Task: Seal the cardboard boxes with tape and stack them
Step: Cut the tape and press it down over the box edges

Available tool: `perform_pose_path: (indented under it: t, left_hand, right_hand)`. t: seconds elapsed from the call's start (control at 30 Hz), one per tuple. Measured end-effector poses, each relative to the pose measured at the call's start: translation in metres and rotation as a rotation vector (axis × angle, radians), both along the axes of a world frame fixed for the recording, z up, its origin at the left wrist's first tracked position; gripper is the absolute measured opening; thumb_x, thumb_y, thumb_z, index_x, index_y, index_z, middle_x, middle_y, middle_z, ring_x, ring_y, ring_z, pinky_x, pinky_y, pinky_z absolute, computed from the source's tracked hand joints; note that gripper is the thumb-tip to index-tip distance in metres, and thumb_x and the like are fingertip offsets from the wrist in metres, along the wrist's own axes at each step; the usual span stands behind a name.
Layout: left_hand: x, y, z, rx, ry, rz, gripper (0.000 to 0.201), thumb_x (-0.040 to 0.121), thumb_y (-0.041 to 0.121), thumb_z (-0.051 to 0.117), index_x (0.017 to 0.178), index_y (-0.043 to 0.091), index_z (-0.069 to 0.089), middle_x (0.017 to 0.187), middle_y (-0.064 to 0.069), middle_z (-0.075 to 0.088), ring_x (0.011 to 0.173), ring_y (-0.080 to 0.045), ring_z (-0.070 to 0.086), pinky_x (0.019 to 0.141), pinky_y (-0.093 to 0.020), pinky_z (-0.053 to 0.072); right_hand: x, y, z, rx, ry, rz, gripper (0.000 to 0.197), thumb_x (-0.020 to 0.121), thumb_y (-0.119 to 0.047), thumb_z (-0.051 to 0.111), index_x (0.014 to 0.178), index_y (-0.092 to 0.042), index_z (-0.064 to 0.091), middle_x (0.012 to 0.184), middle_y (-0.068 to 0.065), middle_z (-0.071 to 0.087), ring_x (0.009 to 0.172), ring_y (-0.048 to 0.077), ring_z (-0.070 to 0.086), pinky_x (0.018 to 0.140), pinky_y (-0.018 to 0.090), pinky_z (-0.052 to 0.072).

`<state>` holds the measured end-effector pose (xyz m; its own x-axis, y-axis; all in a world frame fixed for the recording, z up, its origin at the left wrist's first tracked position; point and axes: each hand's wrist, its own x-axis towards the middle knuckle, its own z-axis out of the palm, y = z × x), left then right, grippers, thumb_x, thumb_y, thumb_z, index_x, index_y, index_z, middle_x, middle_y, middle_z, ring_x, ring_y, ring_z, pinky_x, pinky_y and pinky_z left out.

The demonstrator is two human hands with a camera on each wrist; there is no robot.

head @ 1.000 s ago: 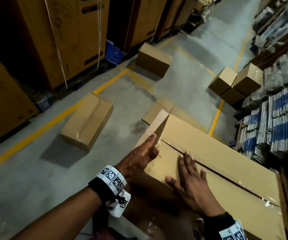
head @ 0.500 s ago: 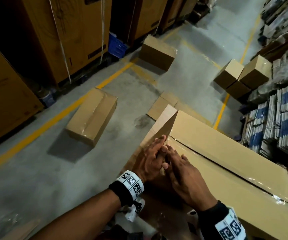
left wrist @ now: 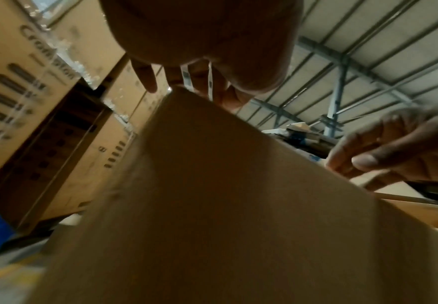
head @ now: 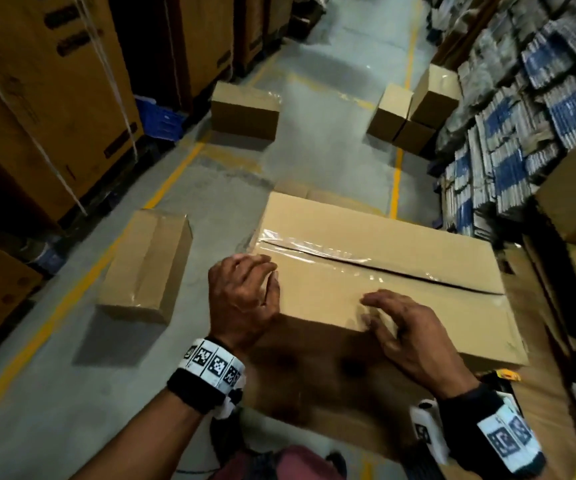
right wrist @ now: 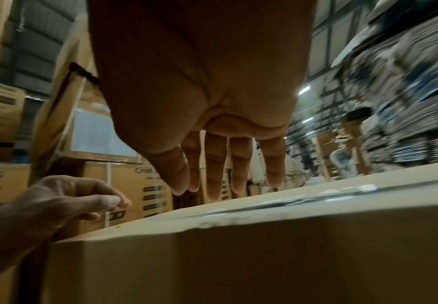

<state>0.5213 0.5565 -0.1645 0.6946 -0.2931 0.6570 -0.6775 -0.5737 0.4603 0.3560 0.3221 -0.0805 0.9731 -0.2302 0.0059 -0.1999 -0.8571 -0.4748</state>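
Cardboard box (head: 376, 258) flaps now taped flat

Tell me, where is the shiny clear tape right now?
In the head view the shiny clear tape lies along the middle seam on top of the long brown cardboard box, just beyond the person's left hand and right hand.

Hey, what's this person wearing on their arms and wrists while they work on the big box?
Both forearms are bare, no sleeves. The left wrist has a black band with a white strip of square black-and-white code markers. The right wrist has a dark cuff, a white patch with similar markers, and a small white device beside it. Neither the left hand nor the right hand wears gloves.
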Motion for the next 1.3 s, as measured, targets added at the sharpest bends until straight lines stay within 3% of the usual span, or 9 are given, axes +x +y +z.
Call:
perform_pose_path:
  t: [0.17,0.33,0.47,0.57,0.73,0.97,1.1,1.2,1.3]
  left_hand:
    - [-0.060,-0.077,0.031,0.036,0.182,-0.324,0.016,0.092,0.027,0.067,0.100,0.021,0.080,0.103,0.005,0.076,0.095,-0.022,0.068,0.082,-0.043,0.053]
    - [-0.131,-0.160,0.034,0.329,0.205,-0.446,0.036,0.093,0.050,0.058,0.115,0.031,0.078,0.124,0.004,0.073,0.117,-0.023,0.062,0.093,-0.041,0.051]
    - [-0.162,-0.183,0.017,0.546,0.144,-0.398,0.033,0.093,0.051,0.057,0.122,0.042,0.070,0.136,0.001,0.068,0.124,-0.025,0.063,0.097,-0.044,0.050]
    - [-0.162,-0.172,0.012,0.540,0.192,-0.406,0.043,0.081,0.036,0.082,0.122,0.043,0.071,0.135,0.002,0.069,0.124,-0.026,0.064,0.097,-0.043,0.050]
    - [-0.131,-0.121,0.010,0.515,0.146,-0.314,0.034,0.086,0.034,0.070,0.118,0.046,0.075,0.131,0.009,0.071,0.120,-0.025,0.064,0.095,-0.039,0.050]
    - [-0.104,-0.077,0.033,0.537,0.201,-0.050,0.041,0.084,0.020,0.052,0.113,0.023,0.081,0.123,-0.008,0.075,0.107,-0.036,0.069,0.087,-0.048,0.058]
    - [-0.135,-0.091,0.051,0.356,0.314,-0.055,0.040,0.096,0.035,0.059,0.129,0.017,0.073,0.134,-0.006,0.070,0.120,-0.027,0.066,0.103,-0.044,0.054]
    - [-0.180,-0.121,0.055,0.450,0.351,-0.126,0.071,0.100,0.067,0.043,0.153,0.019,0.051,0.157,-0.003,0.051,0.143,-0.018,0.048,0.120,-0.036,0.038]
    - [-0.206,-0.156,0.042,0.759,0.427,-0.130,0.095,0.097,0.081,0.019,0.166,0.018,0.000,0.171,-0.001,-0.009,0.160,-0.016,-0.004,0.130,-0.045,0.004]
  right_hand:
    - [-0.087,-0.085,-0.001,-0.138,-0.012,-0.325,0.034,0.086,-0.020,0.081,0.119,-0.023,0.074,0.136,0.009,0.066,0.136,0.034,0.051,0.113,0.050,0.042]
    - [-0.146,-0.159,-0.011,-0.065,0.243,-0.526,0.064,0.091,-0.056,0.062,0.150,-0.034,0.050,0.153,0.018,0.049,0.139,0.037,0.047,0.110,0.047,0.045]
    - [-0.153,-0.165,-0.009,0.047,0.224,-0.384,0.052,0.102,-0.039,0.059,0.152,-0.034,0.047,0.142,0.007,0.063,0.126,0.026,0.061,0.100,0.033,0.046]
    - [-0.159,-0.162,-0.017,-0.138,0.218,-0.297,0.052,0.101,-0.053,0.052,0.151,-0.037,0.050,0.128,0.002,0.071,0.114,0.024,0.067,0.092,0.037,0.053]
    - [-0.167,-0.130,-0.014,-0.325,0.207,-0.039,0.047,0.102,-0.062,0.037,0.141,-0.041,0.052,0.105,-0.005,0.073,0.097,0.018,0.069,0.071,0.031,0.045]
    - [-0.143,-0.051,-0.014,-0.015,0.256,0.404,0.057,0.103,-0.058,0.046,0.154,-0.035,0.033,0.126,0.004,0.065,0.110,0.028,0.063,0.090,0.039,0.051]
    - [-0.137,-0.061,-0.015,0.308,-0.124,0.411,0.043,0.095,-0.039,0.067,0.138,-0.038,0.060,0.131,-0.014,0.069,0.110,0.005,0.068,0.094,0.031,0.059]
    - [-0.119,-0.115,-0.025,0.046,-0.288,0.192,0.057,0.084,-0.018,0.075,0.137,-0.034,0.061,0.147,-0.005,0.059,0.132,0.019,0.058,0.101,0.046,0.055]
    - [-0.098,-0.167,-0.034,-0.185,0.088,0.101,0.098,0.082,-0.027,0.076,0.161,-0.043,0.020,0.174,0.002,0.004,0.159,0.030,0.010,0.123,0.054,0.028]
